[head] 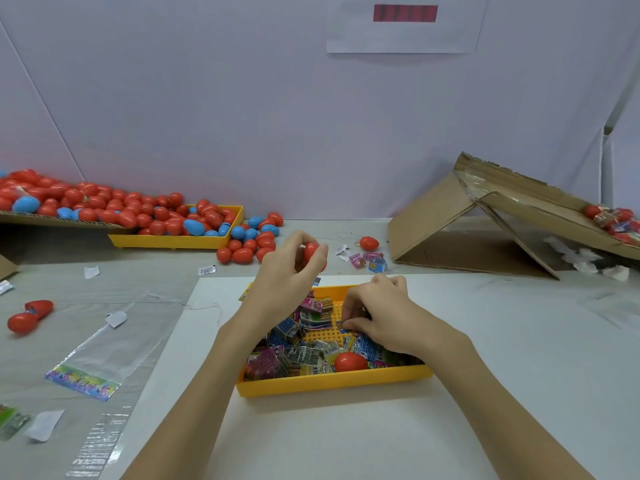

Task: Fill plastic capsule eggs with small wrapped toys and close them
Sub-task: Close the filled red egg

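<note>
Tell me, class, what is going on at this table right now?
A person is filling toy eggs. The left hand holds a red egg above a yellow tray of small wrapped toys. The right hand reaches into the tray and pinches one. Another red egg lies in the tray's near side.
</note>
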`<act>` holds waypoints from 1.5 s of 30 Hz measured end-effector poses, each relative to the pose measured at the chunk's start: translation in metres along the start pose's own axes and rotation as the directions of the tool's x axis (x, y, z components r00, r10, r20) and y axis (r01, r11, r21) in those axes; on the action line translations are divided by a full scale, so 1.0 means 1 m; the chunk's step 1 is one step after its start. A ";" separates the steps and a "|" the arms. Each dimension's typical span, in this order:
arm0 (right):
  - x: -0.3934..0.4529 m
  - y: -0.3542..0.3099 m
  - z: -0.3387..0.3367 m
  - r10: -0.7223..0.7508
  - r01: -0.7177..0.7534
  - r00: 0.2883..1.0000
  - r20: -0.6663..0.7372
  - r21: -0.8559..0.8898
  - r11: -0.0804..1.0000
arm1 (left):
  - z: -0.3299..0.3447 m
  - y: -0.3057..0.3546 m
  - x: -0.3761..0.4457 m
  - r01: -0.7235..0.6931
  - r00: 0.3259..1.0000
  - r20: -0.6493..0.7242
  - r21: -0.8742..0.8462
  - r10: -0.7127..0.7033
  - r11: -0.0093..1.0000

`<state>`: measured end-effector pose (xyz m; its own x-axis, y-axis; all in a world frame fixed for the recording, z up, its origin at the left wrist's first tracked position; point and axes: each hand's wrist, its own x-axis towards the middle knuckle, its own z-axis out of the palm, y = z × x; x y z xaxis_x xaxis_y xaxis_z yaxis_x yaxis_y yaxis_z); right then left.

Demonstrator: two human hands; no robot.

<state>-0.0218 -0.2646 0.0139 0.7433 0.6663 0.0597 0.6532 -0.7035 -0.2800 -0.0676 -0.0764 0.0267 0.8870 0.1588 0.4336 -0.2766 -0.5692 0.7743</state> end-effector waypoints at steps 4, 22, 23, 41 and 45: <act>0.001 -0.003 0.004 0.004 0.004 0.995 -0.104 0.070 0.998 | 0.000 0.001 0.000 0.020 0.999 0.033 0.008 -0.020 1.000; 0.007 -0.020 0.014 -0.214 0.218 0.950 -0.226 -0.005 0.976 | -0.005 -0.005 0.003 -0.018 0.999 -0.031 0.047 0.020 0.999; 0.006 -0.019 0.014 -0.214 0.220 0.944 -0.250 -0.006 0.976 | -0.005 -0.005 0.003 -0.016 0.999 -0.029 0.053 0.017 0.998; -0.013 0.004 -0.016 0.429 0.072 0.879 -0.208 0.947 0.313 | -0.003 0.010 0.000 0.190 0.965 0.250 -0.481 -0.074 0.856; -0.015 0.003 -0.016 0.405 0.095 0.889 -0.212 0.953 0.289 | 0.000 0.015 -0.002 0.227 0.958 0.268 -0.501 -0.099 0.835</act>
<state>-0.0287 -0.2810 0.0279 0.9563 0.2553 0.1424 0.1216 0.0954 -0.9880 -0.0739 -0.0851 0.0376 0.9765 -0.0078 0.2152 -0.2153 -0.0352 0.9759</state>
